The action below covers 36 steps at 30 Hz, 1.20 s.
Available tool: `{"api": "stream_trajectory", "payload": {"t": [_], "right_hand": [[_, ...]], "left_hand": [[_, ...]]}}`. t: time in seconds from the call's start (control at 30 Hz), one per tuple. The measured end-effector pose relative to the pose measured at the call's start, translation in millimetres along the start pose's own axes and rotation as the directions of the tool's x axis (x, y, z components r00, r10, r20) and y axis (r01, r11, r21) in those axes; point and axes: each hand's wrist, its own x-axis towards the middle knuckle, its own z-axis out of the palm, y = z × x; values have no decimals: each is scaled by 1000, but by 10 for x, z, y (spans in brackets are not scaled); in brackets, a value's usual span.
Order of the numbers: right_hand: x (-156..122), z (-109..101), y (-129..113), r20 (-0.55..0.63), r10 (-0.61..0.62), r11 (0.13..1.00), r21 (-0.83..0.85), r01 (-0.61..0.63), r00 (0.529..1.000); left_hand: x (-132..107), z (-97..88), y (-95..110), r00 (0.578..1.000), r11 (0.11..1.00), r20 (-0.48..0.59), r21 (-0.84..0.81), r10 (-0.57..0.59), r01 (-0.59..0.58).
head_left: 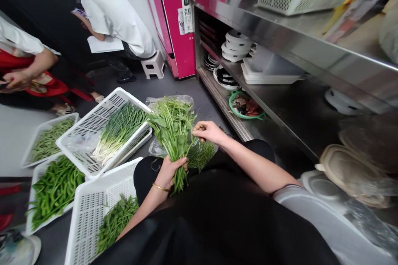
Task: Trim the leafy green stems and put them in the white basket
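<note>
The left hand (pixel 168 172) grasps the greens (pixel 171 132) by their stems (pixel 179 179). Just beside the leaves (pixel 174 112), the right hand (pixel 212 132) curls its fingers (pixel 202 125); whether they pinch anything, I cannot tell. A crate (pixel 88 211) sits left of both hands.

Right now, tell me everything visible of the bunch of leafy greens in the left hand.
The bunch of leafy greens is bright green: long stems topped with loosely spread leaves. The left hand grips it near the stem ends, which stick out below the fist over dark clothing. The leafy end points away from the person, with clear plastic behind it. The right hand is beside its leaves; whether it touches them is unclear.
</note>
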Motion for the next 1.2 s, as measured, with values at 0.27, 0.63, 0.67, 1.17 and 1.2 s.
{"api": "stream_trajectory", "payload": {"t": [0.27,0.63,0.67,1.17,1.2], "right_hand": [[-198,-110,-180,-233,-301,823,-554,128,925],[-171,5,49,-14,-330,507,-846,165,944],[-148,-73,54,-58,-337,492,-862,123,940],[-33,151,128,118,-256,628,-734,258,959],[-9,111,175,120,-278,579,-771,266,953]], "left_hand": [[39,75,45,997,989,-6,126,73,-72],[-1,82,23,999,1000,46,-19,26,-25],[-2,78,18,999,998,52,-60,16,-13],[72,57,39,998,1000,61,5,28,-28],[64,52,48,997,999,71,-43,11,-8]]}}
